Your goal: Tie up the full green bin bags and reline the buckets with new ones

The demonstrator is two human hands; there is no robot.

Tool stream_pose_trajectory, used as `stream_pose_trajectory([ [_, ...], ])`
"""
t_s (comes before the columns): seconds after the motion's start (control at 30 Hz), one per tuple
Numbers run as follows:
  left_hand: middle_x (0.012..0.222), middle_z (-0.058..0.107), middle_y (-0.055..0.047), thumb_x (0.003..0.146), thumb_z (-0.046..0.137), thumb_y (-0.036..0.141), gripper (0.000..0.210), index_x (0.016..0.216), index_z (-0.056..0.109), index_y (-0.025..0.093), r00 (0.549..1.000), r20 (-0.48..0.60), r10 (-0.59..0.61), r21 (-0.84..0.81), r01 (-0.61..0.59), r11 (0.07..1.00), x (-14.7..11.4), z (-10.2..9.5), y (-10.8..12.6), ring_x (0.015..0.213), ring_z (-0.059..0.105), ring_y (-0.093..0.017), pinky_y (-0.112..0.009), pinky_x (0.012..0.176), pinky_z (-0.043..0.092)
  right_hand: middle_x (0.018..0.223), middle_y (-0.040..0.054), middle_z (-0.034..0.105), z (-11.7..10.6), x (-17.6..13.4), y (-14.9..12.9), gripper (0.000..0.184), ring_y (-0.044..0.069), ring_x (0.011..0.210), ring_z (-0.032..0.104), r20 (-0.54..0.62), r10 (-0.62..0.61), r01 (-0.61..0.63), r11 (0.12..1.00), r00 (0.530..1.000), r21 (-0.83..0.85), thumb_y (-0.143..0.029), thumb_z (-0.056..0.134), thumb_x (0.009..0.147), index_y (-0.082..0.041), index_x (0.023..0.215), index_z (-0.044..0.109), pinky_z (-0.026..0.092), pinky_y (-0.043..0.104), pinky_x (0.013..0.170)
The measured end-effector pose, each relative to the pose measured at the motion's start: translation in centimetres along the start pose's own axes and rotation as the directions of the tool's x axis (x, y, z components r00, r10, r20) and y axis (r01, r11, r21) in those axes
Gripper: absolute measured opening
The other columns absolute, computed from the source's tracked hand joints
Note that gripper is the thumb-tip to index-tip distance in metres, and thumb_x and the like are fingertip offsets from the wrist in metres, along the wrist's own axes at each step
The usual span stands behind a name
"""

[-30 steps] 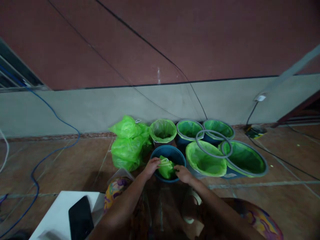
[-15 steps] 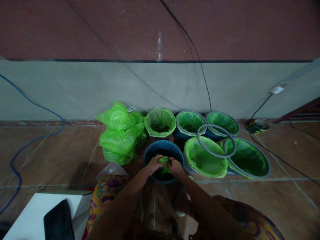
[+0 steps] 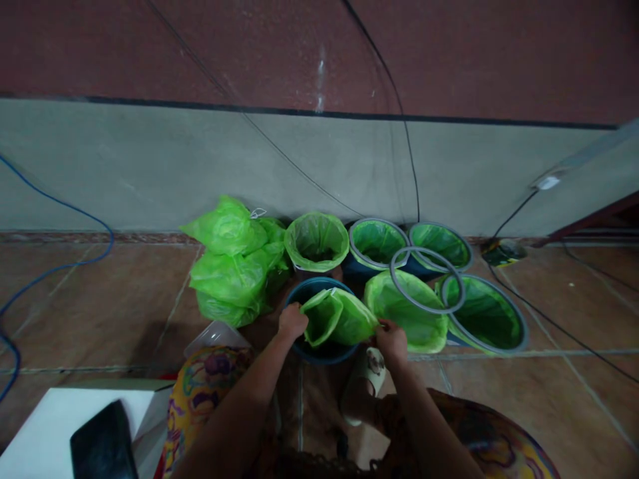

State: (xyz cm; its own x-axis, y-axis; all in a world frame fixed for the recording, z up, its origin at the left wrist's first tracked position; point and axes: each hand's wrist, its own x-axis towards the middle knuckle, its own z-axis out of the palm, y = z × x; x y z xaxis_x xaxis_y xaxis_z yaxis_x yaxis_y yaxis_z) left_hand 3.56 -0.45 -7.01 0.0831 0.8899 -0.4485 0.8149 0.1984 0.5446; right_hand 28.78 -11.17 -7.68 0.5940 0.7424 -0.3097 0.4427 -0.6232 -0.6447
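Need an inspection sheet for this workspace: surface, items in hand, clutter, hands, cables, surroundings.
Surface: brown tiled floor, pale grout lines.
Items in hand: green bag, mouth spread open over the blue bucket.
Clutter: green bags piled left, clear tub, dark flat device on white box; five lined bins nearby, loose grey ring across some.
Left hand: grips bag's left edge.
Right hand: grips bag's right edge.
Cables: blue cable left, dark cable on floor right.
Surroundings: wall, maroon above, grey below.
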Motion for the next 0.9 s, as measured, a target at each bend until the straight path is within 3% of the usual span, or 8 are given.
stream_pose_trajectory([
  [0.1, 0.110, 0.064, -0.022, 0.076, 0.047, 0.006, 0.035, 0.107, 0.064, 0.008, 0.985, -0.160, 0.066, 0.120, -0.047, 0.992, -0.3, -2.0, -0.1, 0.104, 0.062, -0.031, -0.039, 0.090, 0.046, 0.089, 0.0155, 0.073, -2.1, -0.6, 0.6, 0.040, 0.029, 0.083, 0.069, 0.009, -0.057, 0.057, 0.954, 0.998, -0.296, -0.015, 0.046, 0.075, -0.015, 0.105, 0.073, 0.050, 0.035, 0.073],
  [0.23, 0.113, 0.062, -0.019, 0.077, 0.045, 0.001, 0.042, 0.116, 0.059, 0.007, 0.916, -0.311, 0.254, 0.310, -0.155, 0.938, -0.4, -3.6, -0.7, 0.110, 0.058, -0.026, -0.036, 0.098, 0.044, 0.104, 0.0199, 0.069, -3.9, -0.6, -0.7, 0.046, 0.031, 0.094, 0.067, 0.059, -0.170, 0.174, 0.810, 0.984, -0.560, -0.006, 0.048, 0.071, -0.014, 0.111, 0.071, 0.048, 0.038, 0.082],
  [0.33, 0.114, 0.062, -0.013, 0.077, 0.045, 0.000, 0.045, 0.118, 0.057, 0.012, 0.895, -0.315, 0.316, 0.342, -0.203, 0.917, -0.4, -3.2, -1.0, 0.110, 0.058, -0.021, -0.033, 0.099, 0.045, 0.117, 0.0175, 0.065, -3.0, -0.2, -3.9, 0.046, 0.028, 0.107, 0.061, 0.111, -0.340, 0.340, 0.747, 0.934, -0.571, -0.007, 0.049, 0.076, -0.014, 0.118, 0.066, 0.044, 0.037, 0.094],
  [0.47, 0.113, 0.062, -0.011, 0.079, 0.042, -0.001, 0.044, 0.118, 0.056, 0.015, 0.866, -0.302, 0.398, 0.354, -0.286, 0.891, -0.4, -1.8, -0.9, 0.111, 0.057, -0.019, -0.031, 0.099, 0.046, 0.124, 0.0136, 0.063, 0.8, 1.0, -8.7, 0.042, 0.023, 0.118, 0.056, 0.306, -0.507, 0.592, 0.689, 0.806, -0.418, -0.024, 0.053, 0.086, -0.014, 0.127, 0.058, 0.038, 0.031, 0.104],
  [0.6, 0.125, 0.057, -0.015, 0.079, 0.041, -0.001, 0.050, 0.126, 0.052, 0.012, 0.853, -0.320, 0.413, 0.386, -0.280, 0.879, -1.2, -1.4, -0.1, 0.119, 0.052, -0.022, -0.035, 0.103, 0.042, 0.122, 0.0158, 0.065, 4.2, 2.6, -10.5, 0.046, 0.025, 0.113, 0.061, 0.400, -0.335, 0.495, 0.762, 0.853, -0.417, -0.030, 0.057, 0.086, -0.014, 0.128, 0.056, 0.044, 0.032, 0.096],
  [0.7, 0.139, 0.047, -0.018, 0.082, 0.047, 0.010, 0.051, 0.132, 0.048, 0.011, 0.834, -0.309, 0.457, 0.416, -0.314, 0.854, -3.0, -0.6, 1.2, 0.126, 0.045, -0.030, -0.046, 0.107, 0.036, 0.115, 0.0158, 0.068, 5.4, 3.3, -9.6, 0.041, 0.025, 0.109, 0.063, 0.374, -0.229, 0.336, 0.908, 0.899, -0.252, -0.022, 0.061, 0.080, -0.012, 0.120, 0.062, 0.044, 0.031, 0.093],
  [0.8, 0.142, 0.047, -0.014, 0.084, 0.050, 0.020, 0.053, 0.136, 0.043, 0.014, 0.832, -0.108, 0.544, 0.363, -0.476, 0.801, -5.1, 1.3, 2.4, 0.126, 0.047, -0.029, -0.042, 0.107, 0.037, 0.101, 0.0137, 0.072, 6.0, 3.2, -8.0, 0.025, 0.024, 0.099, 0.066, 0.361, -0.142, 0.151, 0.988, 0.922, 0.002, -0.017, 0.062, 0.075, -0.012, 0.098, 0.069, 0.048, 0.030, 0.085],
  [0.9, 0.140, 0.049, -0.013, 0.083, 0.050, 0.022, 0.059, 0.141, 0.036, 0.017, 0.885, 0.091, 0.456, 0.268, -0.463, 0.845, -6.2, 3.5, 3.0, 0.107, 0.062, -0.024, -0.033, 0.092, 0.048, 0.084, 0.0104, 0.072, 6.3, 2.3, -6.7, 0.019, 0.021, 0.080, 0.068, 0.417, -0.122, 0.065, 0.987, 0.901, 0.148, -0.024, 0.057, 0.078, -0.011, 0.087, 0.067, 0.051, 0.028, 0.071],
])
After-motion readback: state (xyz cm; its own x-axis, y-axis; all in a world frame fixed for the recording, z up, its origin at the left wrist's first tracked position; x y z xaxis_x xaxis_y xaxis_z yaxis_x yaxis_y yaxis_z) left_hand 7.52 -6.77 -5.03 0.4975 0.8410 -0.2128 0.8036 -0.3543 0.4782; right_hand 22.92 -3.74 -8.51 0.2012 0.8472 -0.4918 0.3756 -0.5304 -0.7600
